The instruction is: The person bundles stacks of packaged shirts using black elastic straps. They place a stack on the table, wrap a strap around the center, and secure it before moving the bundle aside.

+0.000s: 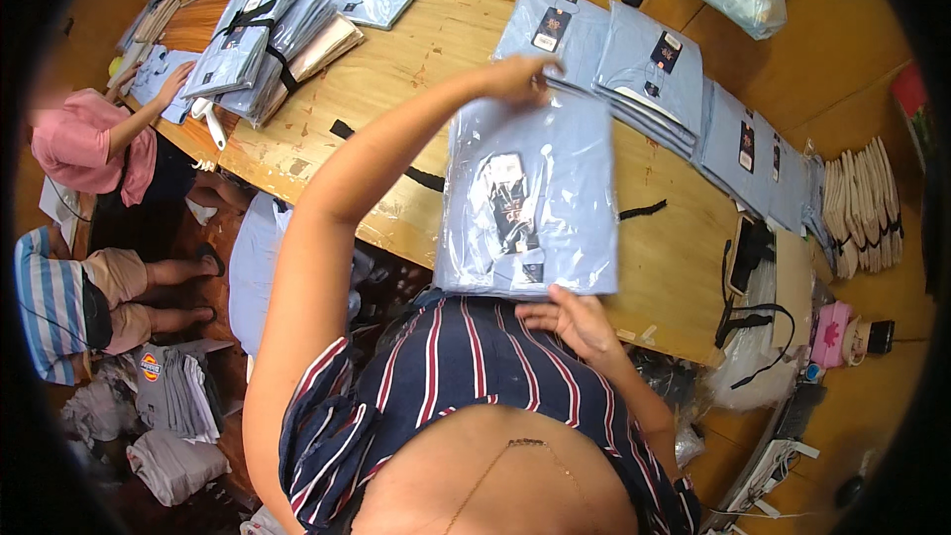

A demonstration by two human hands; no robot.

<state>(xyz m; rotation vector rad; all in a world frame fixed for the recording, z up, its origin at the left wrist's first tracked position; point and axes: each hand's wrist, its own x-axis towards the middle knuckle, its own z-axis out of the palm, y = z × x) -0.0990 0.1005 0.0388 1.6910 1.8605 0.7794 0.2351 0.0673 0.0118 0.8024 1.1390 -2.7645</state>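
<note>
The person's left hand [525, 79] is at the far edge of a clear-bagged, folded light blue shirt [575, 173], its fingers curled and blurred, so I cannot tell whether they pinch the bag. The right hand [582, 329] meets the near edge, thumb against the plastic and fingers loosely spread below; whether it grips or merely steadies is unclear. The packet is at the centre of the frame, front and dark tag [510, 203] facing up, its near end in front of the striped top [475, 347]. Behind it, the wooden surface [674, 287] carries black straps [642, 209], more bagged shirts [619, 45] at upper right and a strapped bundle [233, 54] at upper left. A co-worker in pink [94, 144] has a hand on blue cloth [154, 74] at far left. The step in hand looks like handling or straightening one packet; the next move calls for firm support at both ends, keeping the slippery plastic level and the fold square.
</note>
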